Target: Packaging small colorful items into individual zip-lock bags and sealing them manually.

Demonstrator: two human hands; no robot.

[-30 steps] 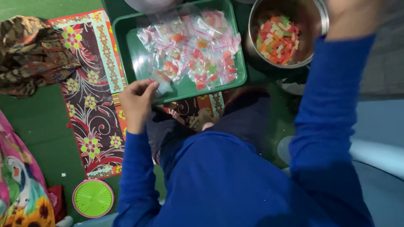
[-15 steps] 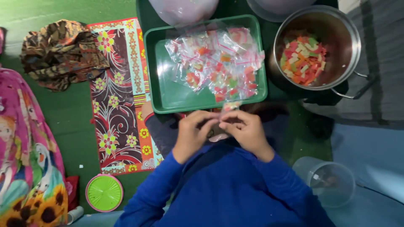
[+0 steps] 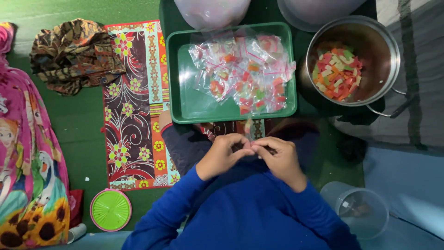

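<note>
Head view, landmark = the rectangular green plastic tray [image 3: 185,99].

Hands: left hand [image 3: 223,155] and right hand [image 3: 279,158] meet just below the tray's near edge, fingertips pinched together on 1 small clear plastic bag [image 3: 248,131] w/ a few coloured bits inside. Both are clamped on its top edge; the bag sticks up between them toward the tray. Blue sleeves run down to the bottom of the frame.

Doing it well, as I judge it: looks like sealing the bag mouth. Keep the 2 pinches close, hold the mouth flat and level, press along the full strip so no gap is left, keep the pieces below the seal line. Thin film is slippery and crumples easily, so light pressure, no tugging.

Materials:
- In the tray: heap of filled clear bags [image 3: 245,71], glossy, crinkled, red/orange/green/white contents.
- Right of tray: round shiny steel pot [image 3: 386,55], holding loose coloured strip-shaped pieces [image 3: 336,76].
- Below-right of tray: clear plastic tub [image 3: 360,210], see-through.
- Left of tray: flat patterned floral mat [image 3: 134,106]; further left, crumpled brown fabric [image 3: 74,53].
- Below-left of tray: round lime-green lid [image 3: 110,209], ribbed, pink rim.
</note>
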